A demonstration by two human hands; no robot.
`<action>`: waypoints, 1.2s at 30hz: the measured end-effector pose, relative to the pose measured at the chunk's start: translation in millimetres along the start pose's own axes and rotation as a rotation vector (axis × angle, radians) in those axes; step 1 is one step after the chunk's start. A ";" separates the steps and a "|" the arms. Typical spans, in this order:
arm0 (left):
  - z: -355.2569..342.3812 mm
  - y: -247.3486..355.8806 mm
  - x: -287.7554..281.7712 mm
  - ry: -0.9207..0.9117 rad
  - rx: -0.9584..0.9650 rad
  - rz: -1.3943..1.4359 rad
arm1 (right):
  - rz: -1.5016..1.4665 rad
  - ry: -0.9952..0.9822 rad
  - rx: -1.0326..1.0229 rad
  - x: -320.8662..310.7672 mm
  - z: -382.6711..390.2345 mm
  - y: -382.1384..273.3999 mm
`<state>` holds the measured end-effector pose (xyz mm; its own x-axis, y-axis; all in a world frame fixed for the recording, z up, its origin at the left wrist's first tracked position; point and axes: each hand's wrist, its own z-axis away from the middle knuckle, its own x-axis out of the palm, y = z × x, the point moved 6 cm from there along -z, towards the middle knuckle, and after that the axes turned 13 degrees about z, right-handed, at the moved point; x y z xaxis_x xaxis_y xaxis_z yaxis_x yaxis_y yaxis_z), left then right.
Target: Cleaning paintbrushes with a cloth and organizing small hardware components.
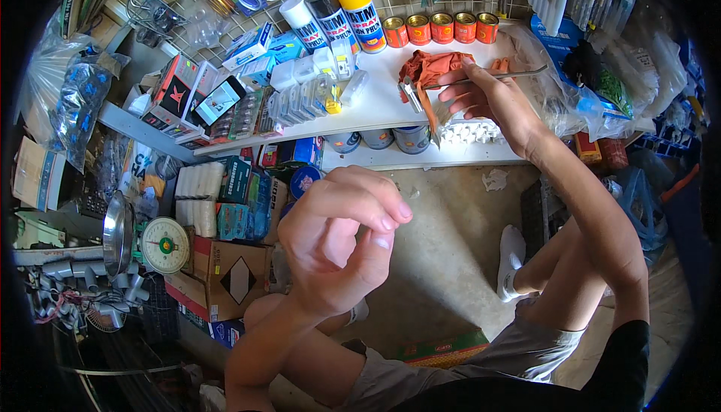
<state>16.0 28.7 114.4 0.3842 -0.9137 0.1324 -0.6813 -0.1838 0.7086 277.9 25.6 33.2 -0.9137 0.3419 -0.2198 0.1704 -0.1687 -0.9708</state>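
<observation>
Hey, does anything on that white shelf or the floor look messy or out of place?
Yes. A crumpled orange rag lies heaped on the white shelf beside the right hand, which holds a thin metal rod. A wad of white paper sits loose on the concrete floor.

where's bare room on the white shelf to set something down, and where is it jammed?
Bare patch on the white shelf: between the orange cloth and the small white bottles, below the spray cans. Narrow strip between the small round tins and the cloth. Left end is crowded with boxes. The right hand, holding a thin metal rod, blocks the right end.
</observation>
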 end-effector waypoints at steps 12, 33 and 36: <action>-2.8 -4.2 -2.8 0.200 -0.186 0.111 | -0.006 0.018 -0.002 0.7 -0.7 -1.8; 10.4 -69.5 -101.3 0.291 -0.504 -0.249 | -0.180 -0.354 -0.045 43.3 22.1 -16.4; 12.1 -71.8 -92.5 0.159 -0.608 -0.172 | -0.203 -0.426 -0.073 56.7 25.9 -18.9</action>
<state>21.9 122.0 42.8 0.5755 -0.8163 0.0496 -0.1456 -0.0426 0.9884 213.3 24.2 41.6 -0.9985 -0.0511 0.0188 -0.0153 -0.0673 -0.9976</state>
